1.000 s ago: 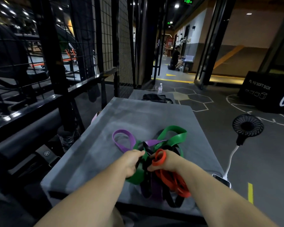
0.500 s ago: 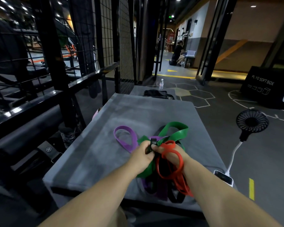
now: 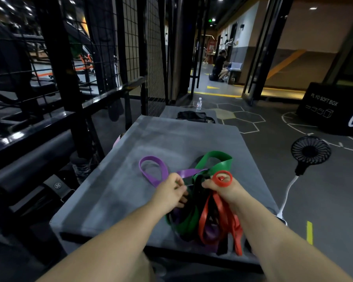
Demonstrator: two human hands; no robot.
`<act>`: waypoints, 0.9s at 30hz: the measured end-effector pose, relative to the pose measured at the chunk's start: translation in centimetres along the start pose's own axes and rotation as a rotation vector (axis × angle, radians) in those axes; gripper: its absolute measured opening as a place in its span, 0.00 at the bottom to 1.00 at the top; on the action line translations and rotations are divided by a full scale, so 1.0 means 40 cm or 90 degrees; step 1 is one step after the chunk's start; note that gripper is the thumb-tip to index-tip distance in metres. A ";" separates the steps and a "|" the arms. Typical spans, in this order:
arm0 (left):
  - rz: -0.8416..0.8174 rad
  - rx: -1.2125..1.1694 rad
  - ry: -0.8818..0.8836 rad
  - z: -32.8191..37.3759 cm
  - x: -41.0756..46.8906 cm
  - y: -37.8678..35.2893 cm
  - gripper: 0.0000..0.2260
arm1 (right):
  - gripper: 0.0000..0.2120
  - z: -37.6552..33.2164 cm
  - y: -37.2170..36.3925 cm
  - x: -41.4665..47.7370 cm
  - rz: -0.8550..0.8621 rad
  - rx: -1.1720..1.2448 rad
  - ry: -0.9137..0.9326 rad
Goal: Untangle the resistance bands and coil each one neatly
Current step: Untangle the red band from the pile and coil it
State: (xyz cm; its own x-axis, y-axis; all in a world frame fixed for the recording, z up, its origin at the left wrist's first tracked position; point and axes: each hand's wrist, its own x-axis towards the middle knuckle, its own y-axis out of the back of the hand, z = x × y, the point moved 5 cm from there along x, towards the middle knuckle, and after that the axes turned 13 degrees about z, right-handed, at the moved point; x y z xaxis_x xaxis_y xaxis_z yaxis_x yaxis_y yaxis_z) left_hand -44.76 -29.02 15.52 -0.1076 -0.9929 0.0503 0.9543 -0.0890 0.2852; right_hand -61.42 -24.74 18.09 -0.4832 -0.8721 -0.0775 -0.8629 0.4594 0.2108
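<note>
**Both hands in the tangle**

Head view: the tangled bands lay on the grey table near its front edge. The left hand pinched a dark strand of them. The right hand gripped the red band, fingers curled.

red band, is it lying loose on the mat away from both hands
No, the right hand grips the red band, with a loop of it standing up above the fingers.

White print "PLYO SOFT BOX" on black box at rt, big white "0" + a cut-off digit low on same box, green lit ceiling sign down corridor too small to read, water bottle label blurred, illegible.
</note>
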 end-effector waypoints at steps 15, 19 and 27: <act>-0.482 0.620 -0.313 0.088 -0.004 -0.140 0.22 | 0.13 0.051 0.123 -0.011 0.063 -0.188 0.054; -0.549 0.821 -0.419 0.069 -0.025 -0.187 0.22 | 0.17 0.051 0.111 -0.021 0.027 -0.255 0.092; -0.477 1.085 -0.775 0.060 -0.015 -0.246 0.19 | 0.18 0.051 0.117 -0.033 0.039 -0.249 0.113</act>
State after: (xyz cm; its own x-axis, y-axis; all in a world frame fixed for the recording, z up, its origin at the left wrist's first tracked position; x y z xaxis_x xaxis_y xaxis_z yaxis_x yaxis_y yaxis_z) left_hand -54.77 -27.36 15.00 -0.9403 -0.2480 -0.2329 -0.3287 0.4862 0.8097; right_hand -65.12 -21.09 17.20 -0.4687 -0.8767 0.1084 -0.6956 0.4420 0.5664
